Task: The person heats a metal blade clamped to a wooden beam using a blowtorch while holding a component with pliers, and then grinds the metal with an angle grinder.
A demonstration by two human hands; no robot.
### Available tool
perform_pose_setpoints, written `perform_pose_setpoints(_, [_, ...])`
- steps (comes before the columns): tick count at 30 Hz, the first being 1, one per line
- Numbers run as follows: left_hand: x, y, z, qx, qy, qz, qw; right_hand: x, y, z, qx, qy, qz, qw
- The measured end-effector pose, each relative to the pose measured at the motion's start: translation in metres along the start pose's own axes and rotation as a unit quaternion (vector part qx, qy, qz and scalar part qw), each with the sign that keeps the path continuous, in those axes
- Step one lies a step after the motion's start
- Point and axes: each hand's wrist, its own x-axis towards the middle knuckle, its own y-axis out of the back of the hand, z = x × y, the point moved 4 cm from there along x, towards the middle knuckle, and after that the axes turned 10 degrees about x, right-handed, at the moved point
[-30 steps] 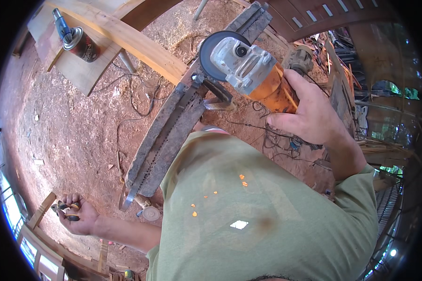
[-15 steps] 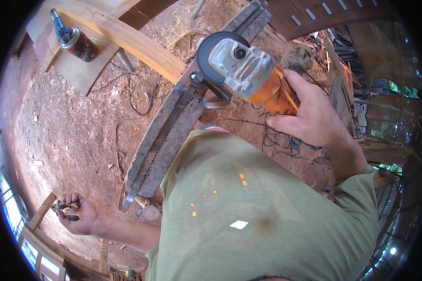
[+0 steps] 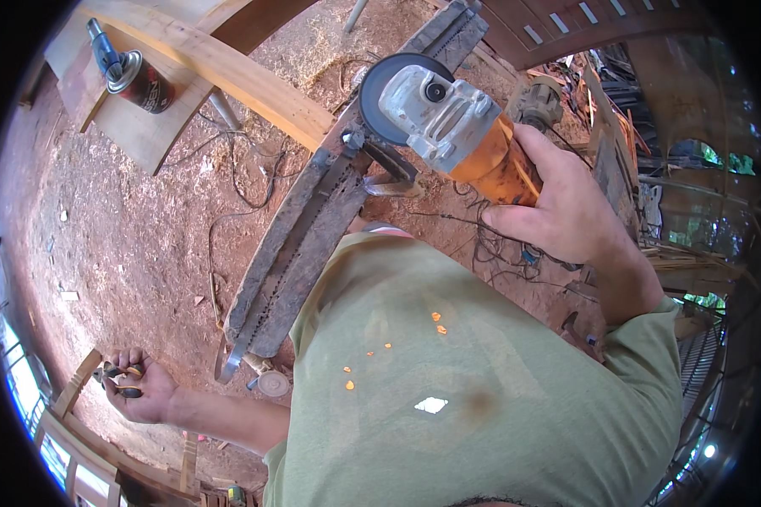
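My right hand (image 3: 558, 194) is closed round the orange body of an angle grinder (image 3: 457, 118), whose grey head points up and left. Its dark round disc (image 3: 380, 93) lies over a long, worn channel-shaped beam (image 3: 300, 245) that runs diagonally past my body; whether the disc touches it I cannot tell. Out at the lower left, my left hand (image 3: 148, 389) is wrapped round a pair of pliers (image 3: 125, 382) with black and yellow handles. The jaws stick out past the fingers and seem to hold nothing.
A wooden beam (image 3: 254, 89) meets the channel from the upper left. On a board beside it stands a gas can with a blue torch head (image 3: 144, 80). Cables (image 3: 254, 198) trail over the dirt floor. A motor (image 3: 539, 106) sits at upper right, and a round disc (image 3: 272, 384) lies low left.
The grinder has shifted very slightly to the right. My left hand and the pliers stay in the same place.
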Motion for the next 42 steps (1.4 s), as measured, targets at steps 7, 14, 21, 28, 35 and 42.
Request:
perform_pose_setpoints(7, [-0.003, -0.001, -0.002, -0.004, -0.004, 0.039, 0.999, -0.001, -0.002, -0.004, -0.010, -0.011, -0.021, 1.000])
perform_pose_setpoints(14, [-0.004, -0.003, -0.002, 0.009, -0.011, 0.025, 1.000, -0.001, 0.001, -0.005, -0.018, -0.034, -0.036, 0.999])
perform_pose_setpoints(21, [-0.001, -0.001, -0.001, -0.001, -0.005, 0.033, 0.999, 0.002, 0.006, 0.010, 0.007, -0.004, 0.007, 1.000])
perform_pose_setpoints(28, [0.000, -0.001, -0.001, -0.004, -0.001, 0.030, 1.000, 0.001, -0.001, -0.002, 0.015, -0.038, -0.026, 0.999])
perform_pose_setpoints(35, [0.002, 0.004, -0.001, 0.001, -0.008, 0.038, 0.999, 0.006, 0.000, 0.002, 0.029, -0.020, -0.012, 0.999])
perform_pose_setpoints(42, [0.007, 0.014, -0.003, -0.009, -0.004, 0.033, 0.999, 0.007, -0.004, -0.007, 0.045, -0.017, -0.038, 0.998])
